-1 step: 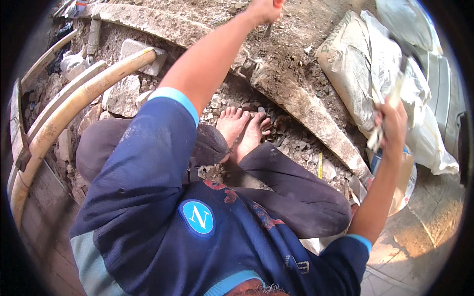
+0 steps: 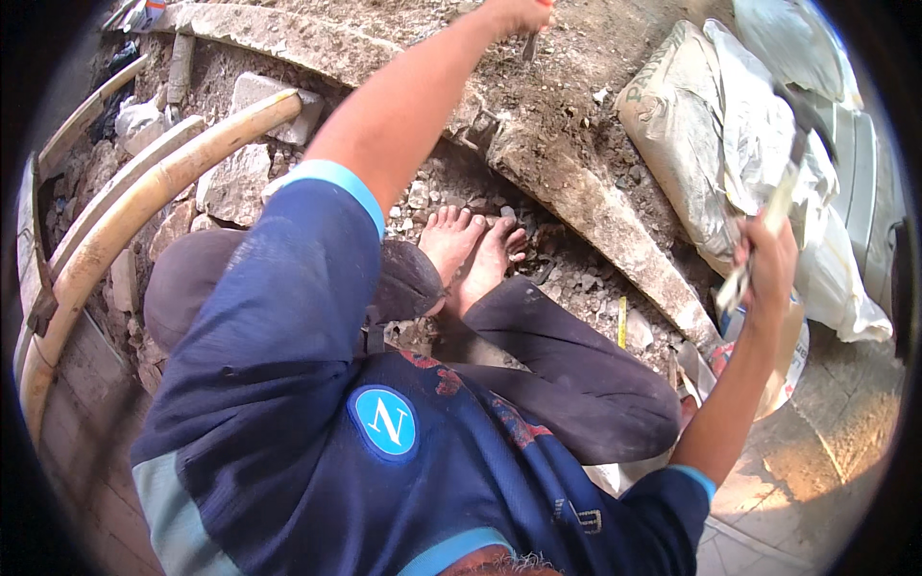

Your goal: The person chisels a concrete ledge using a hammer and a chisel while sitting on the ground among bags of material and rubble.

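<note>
At the top edge, partly cut off, my left hand is closed round a chisel. The chisel's metal blade points down at the dirt, and a bit of red shows above the fist. Out to the right, my right hand grips a hammer by its pale wooden handle. Blurred by motion, the dark hammer head is raised in front of white sacks. Below the chisel lies a long concrete kerb piece, broken and dusty.
My bare feet rest on rubble between my bent knees. Filled sacks lie at the right. Curved pale poles and stone blocks lie at the left. A yellow strip stands by the kerb.
My right hand and the hammer have shifted slightly down and to the right. My left forearm has moved a little, with the chisel still in the fist.
</note>
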Demonstrator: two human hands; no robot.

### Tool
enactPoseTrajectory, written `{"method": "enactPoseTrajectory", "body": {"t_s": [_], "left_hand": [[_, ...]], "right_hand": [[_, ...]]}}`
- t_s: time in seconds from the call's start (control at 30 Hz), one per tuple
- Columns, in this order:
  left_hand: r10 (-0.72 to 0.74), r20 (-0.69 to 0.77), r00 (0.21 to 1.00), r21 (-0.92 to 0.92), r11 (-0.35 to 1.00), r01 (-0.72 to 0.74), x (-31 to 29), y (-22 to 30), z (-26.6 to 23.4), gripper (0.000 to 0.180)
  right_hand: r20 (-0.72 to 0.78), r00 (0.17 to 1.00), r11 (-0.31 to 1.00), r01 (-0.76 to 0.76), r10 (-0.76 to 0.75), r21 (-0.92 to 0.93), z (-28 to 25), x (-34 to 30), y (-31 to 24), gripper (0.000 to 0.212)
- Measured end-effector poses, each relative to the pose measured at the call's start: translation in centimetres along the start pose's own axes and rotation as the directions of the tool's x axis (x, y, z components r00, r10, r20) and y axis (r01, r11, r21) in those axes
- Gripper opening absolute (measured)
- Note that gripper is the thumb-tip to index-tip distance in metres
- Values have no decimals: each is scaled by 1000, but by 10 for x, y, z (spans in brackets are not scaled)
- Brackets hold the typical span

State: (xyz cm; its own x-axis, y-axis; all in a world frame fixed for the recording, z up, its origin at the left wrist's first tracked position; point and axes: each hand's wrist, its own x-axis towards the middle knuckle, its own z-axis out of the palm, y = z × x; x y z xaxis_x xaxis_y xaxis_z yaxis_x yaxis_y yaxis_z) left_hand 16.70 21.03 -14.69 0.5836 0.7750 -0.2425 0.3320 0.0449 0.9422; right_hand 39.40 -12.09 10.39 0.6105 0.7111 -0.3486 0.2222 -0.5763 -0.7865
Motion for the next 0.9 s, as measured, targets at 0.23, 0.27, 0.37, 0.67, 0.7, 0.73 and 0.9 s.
{"method": "enactPoseTrajectory", "body": {"t_s": [0.23,0.27,0.37,0.67,0.7,0.73,0.9], "left_hand": [[-155,369,916,189,978,89,-66,29,15,14],[-176,386,906,338,940,38,-75,27,13,14],[-217,380,899,459,888,21,-91,23,28,12],[47,105,993,524,847,-95,-103,-20,21,33],[44,69,997,553,830,-76,-110,-20,22,34],[52,47,998,576,815,-70,-112,-18,27,34],[14,12,1000,577,816,-18,-109,-23,26,45]], "right_hand": [[-130,968,946,-170,212,276,-24,-76,49,23],[-126,964,947,-198,235,251,-17,-76,42,22],[-51,962,924,-242,268,297,-18,-69,47,22],[91,961,947,-274,262,165,9,-53,59,23],[140,957,956,-271,255,114,20,-47,53,20],[164,960,973,-228,228,-21,24,-38,55,18],[255,966,883,89,35,-460,79,12,11,17]]}}
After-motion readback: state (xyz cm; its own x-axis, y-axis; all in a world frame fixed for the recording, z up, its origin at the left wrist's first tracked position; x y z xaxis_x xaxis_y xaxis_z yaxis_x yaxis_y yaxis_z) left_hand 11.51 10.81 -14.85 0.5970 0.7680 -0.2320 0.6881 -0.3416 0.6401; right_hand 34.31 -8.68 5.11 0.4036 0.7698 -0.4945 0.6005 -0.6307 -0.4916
